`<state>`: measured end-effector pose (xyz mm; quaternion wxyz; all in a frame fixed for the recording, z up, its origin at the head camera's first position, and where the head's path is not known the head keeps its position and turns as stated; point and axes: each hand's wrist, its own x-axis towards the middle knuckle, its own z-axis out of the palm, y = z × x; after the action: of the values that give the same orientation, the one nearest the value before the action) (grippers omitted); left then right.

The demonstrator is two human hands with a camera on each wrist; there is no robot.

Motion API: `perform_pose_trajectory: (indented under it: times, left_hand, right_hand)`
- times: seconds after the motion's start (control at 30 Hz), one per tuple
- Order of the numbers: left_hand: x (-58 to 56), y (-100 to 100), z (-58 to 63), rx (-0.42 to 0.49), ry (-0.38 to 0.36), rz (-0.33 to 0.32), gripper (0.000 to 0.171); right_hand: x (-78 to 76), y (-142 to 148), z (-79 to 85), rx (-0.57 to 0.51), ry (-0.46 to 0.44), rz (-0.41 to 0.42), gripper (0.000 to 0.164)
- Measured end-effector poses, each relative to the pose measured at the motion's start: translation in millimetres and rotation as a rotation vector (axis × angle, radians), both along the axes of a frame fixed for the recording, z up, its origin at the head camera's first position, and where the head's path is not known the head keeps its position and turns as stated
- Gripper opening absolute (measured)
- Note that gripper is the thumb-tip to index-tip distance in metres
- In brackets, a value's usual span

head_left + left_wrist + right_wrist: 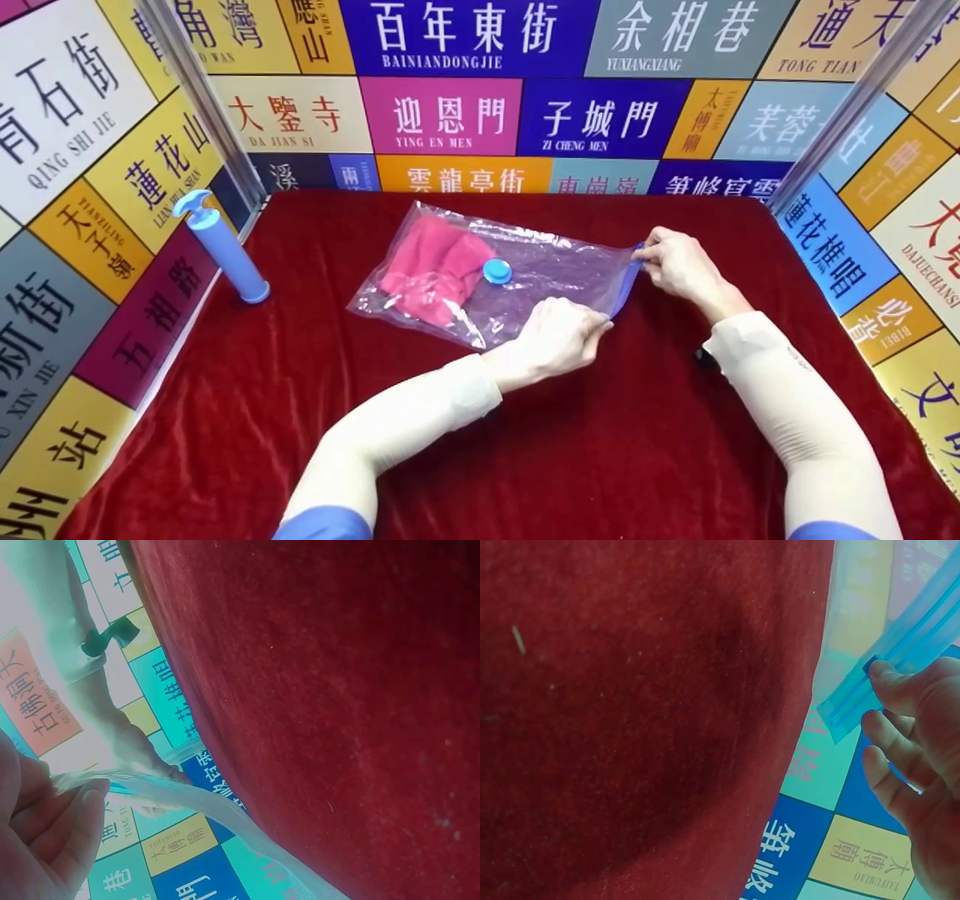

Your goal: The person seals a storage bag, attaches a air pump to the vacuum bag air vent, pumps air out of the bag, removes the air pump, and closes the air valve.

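I'm probably sealing the bag [559,262] along its blue strip [627,291].
Head view: bag at centre; my left hand [551,337] pinches the strip's lower end, my right hand [686,268] its upper. Left wrist, lower left: same pinch. Right wrist, right: thumb [894,688] against slider [870,664]; next likely calls for sliding it along.

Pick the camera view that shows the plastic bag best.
The head view: it takes in nearly the whole plastic bag, with the pink cloth inside. The left wrist view shows only a sliver in the left hand; the right wrist view, mainly its blue strip at the right hand.
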<state>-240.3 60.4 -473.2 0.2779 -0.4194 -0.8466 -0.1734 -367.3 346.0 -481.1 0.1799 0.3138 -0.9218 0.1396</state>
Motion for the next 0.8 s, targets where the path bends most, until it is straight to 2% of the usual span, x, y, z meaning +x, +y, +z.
perform_pose_trajectory:
  times: [0.3,0.8]
  left_hand:
    - [1.3,-0.8,-2.2,0.013,0.015,0.002,0.036]
    - [5.0,-2.3,-2.5,0.012,0.006,-0.009,0.035]
  right_hand:
    - [-3.1,2.5,-2.7,-0.015,0.026,-0.002,0.029]
    - [-4.9,2.2,-0.1,0.038,-0.014,-0.093,0.025]
